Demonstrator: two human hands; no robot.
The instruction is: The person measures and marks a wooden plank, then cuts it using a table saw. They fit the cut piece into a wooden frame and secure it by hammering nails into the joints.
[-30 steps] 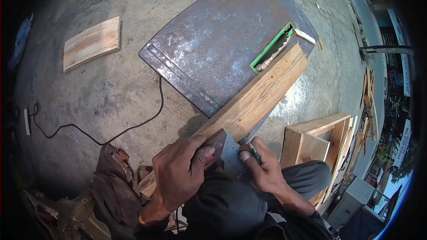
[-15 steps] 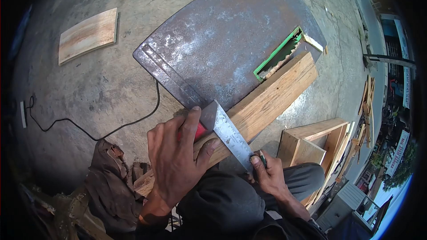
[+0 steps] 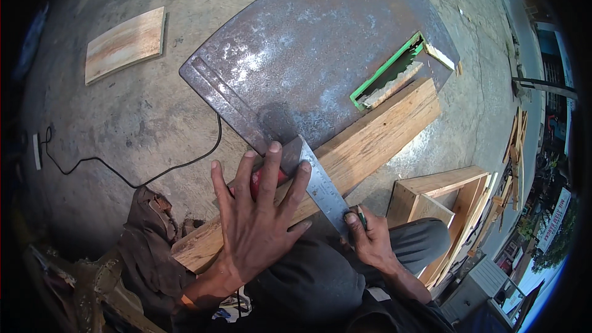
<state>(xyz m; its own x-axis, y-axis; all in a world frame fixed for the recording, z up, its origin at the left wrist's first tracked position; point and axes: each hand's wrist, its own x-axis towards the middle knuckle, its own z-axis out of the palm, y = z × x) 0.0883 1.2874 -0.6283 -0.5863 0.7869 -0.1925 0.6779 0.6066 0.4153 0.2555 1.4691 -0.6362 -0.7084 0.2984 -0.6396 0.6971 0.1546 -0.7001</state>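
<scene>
A wooden plank [image 3: 376,135] lies slantwise in front of me, its far end over the edge of a worn metal tabletop. Across the plank sits a try square [image 3: 327,192] with a steel blade and a red stock. My left hand [image 3: 259,209] is open, its fingers spread over the red stock and the plank; the hand covers part of both. At the near end of the blade, my right hand [image 3: 370,239] is closed, thumb pressed on the steel. A dark green pencil [image 3: 362,216] sticks up from that same hand.
The tabletop [image 3: 296,43] has a green-edged slot [image 3: 388,71] beside the plank. A wooden box frame [image 3: 441,180] stands on the right. On the concrete floor are a board [image 3: 125,45] and a black cable [image 3: 179,165]. Brown cloth [image 3: 148,246] lies at lower left.
My left hand's fingers have fanned out from a more curled hold around the red stock. The right hand keeps its grip on the blade, and the square remains across the plank.
</scene>
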